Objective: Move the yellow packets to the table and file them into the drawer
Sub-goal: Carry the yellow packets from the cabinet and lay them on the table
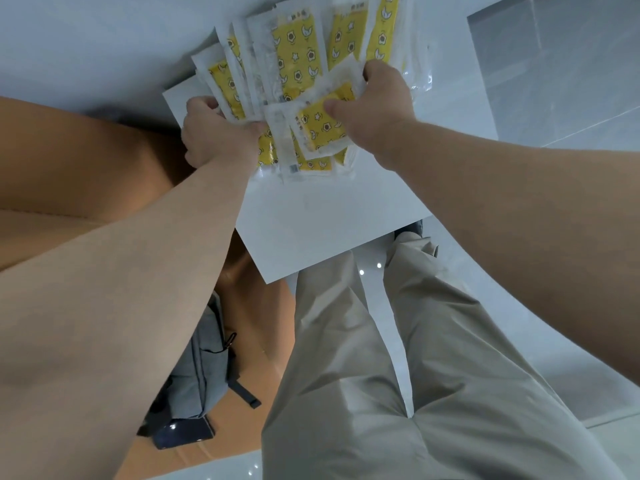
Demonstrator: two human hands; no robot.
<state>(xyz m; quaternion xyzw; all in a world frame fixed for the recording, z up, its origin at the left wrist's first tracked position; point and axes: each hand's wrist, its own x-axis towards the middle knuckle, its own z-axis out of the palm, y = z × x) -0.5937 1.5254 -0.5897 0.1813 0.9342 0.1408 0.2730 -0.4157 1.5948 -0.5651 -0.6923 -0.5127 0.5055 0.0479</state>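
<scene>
A fanned stack of yellow packets (298, 60) in clear wrappers with a flower and star print lies spread over the top of a white table (322, 216). My left hand (214, 131) grips the left side of the stack, fingers curled round its edge. My right hand (377, 102) pinches one packet (320, 124) lying on top of the pile, thumb pressed on its yellow face. Lower packets are partly hidden under both hands. No drawer is visible.
A brown cardboard box (69, 174) stands to the left of the table, with a grey bag (197, 372) and a dark phone (183, 433) lying on it. My beige trousers (381, 375) fill the lower middle. Pale tiled floor (554, 81) lies to the right.
</scene>
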